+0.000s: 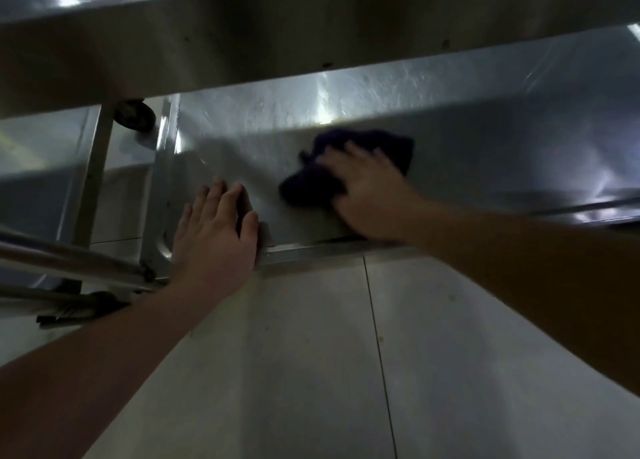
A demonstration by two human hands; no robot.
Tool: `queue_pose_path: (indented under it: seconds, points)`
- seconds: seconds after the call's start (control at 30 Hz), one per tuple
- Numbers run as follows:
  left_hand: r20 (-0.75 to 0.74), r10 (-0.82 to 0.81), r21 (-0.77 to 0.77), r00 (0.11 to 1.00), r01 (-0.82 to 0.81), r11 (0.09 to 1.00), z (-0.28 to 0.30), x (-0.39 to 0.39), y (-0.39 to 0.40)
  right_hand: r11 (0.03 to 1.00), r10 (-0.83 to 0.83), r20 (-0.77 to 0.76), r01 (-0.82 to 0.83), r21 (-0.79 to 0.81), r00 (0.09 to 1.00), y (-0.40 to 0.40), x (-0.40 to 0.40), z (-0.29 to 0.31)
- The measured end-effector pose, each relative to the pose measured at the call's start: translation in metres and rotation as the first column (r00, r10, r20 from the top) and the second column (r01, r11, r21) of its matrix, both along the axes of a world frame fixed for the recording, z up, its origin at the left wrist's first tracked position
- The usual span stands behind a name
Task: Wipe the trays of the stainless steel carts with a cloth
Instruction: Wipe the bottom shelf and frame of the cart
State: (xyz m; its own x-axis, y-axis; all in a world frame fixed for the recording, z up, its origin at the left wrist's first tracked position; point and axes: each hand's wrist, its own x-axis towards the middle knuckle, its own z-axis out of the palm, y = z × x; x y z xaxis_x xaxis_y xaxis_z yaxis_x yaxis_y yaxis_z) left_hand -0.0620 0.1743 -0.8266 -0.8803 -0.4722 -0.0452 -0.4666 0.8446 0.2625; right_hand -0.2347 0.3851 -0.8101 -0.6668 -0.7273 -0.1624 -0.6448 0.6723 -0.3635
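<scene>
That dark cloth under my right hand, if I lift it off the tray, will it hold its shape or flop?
The dark cloth looks bunched into soft folds under the right hand, so it would probably flop. It seems thin, so likely light. On the smooth lower tray it should slide easily.

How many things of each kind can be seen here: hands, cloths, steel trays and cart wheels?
Hands: 2, the left hand and the right hand
Cloths: 1, the dark cloth
Steel trays: 2, the lower tray and the upper tray
Cart wheels: 1, the wheel
Total: 6
</scene>
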Motion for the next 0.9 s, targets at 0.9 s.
queue_pose_path:
  seconds: [0.9]
  points:
    - [0.009, -0.006, 0.023, 1.000, 0.006, 1.000, 0.000, 0.004, 0.002, 0.837, 0.547, -0.038, -0.546, 0.033, 0.836, 0.047, -0.011, -0.007]
